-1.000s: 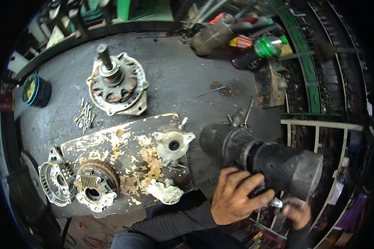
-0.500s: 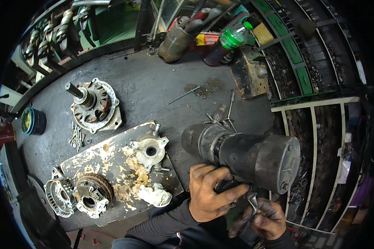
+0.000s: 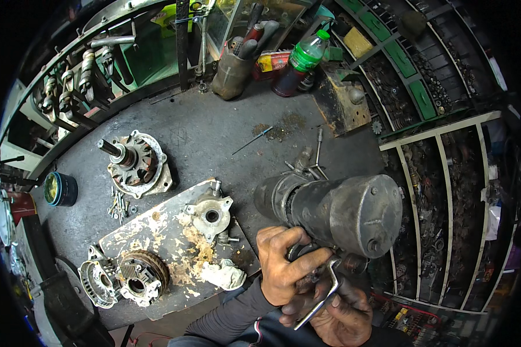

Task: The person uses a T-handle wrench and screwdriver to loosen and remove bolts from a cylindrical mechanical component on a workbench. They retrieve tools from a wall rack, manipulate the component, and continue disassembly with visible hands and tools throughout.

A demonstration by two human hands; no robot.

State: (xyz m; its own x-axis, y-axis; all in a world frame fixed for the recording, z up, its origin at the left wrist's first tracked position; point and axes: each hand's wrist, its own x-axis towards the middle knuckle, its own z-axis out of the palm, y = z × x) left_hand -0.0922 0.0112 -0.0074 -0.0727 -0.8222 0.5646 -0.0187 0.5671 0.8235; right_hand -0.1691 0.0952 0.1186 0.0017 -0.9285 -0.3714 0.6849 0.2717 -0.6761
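Observation:
A dark cylindrical starter motor [image 3: 324, 211] lies at the bench's right front edge, its round end cap tilted toward me. My left hand [image 3: 283, 263] is wrapped round the smaller black cylinder, apparently the solenoid [image 3: 300, 251], on its near side. Just below, my right hand [image 3: 347, 318] pinches a shiny metal wrench [image 3: 325, 298] with a bent neck. The wrench's upper end touches or sits very near the end of that cylinder; the exact contact is hidden by fingers. Behind the motor stands a T-handled tool [image 3: 319, 147], partly covered.
On the worn board [image 3: 162, 231] lie a cast end housing [image 3: 211, 217], a stator with its cover [image 3: 139, 283] and a white rag [image 3: 223, 274]. A rotor in its housing [image 3: 138, 165], screws [image 3: 120, 207], a screwdriver [image 3: 252, 140], a bottle [image 3: 298, 66] and parts shelves [image 3: 446, 214] surround them.
My right hand has moved left and turned, showing the wrench's length. The left hand keeps its hold on the solenoid. The whole view has shifted slightly.

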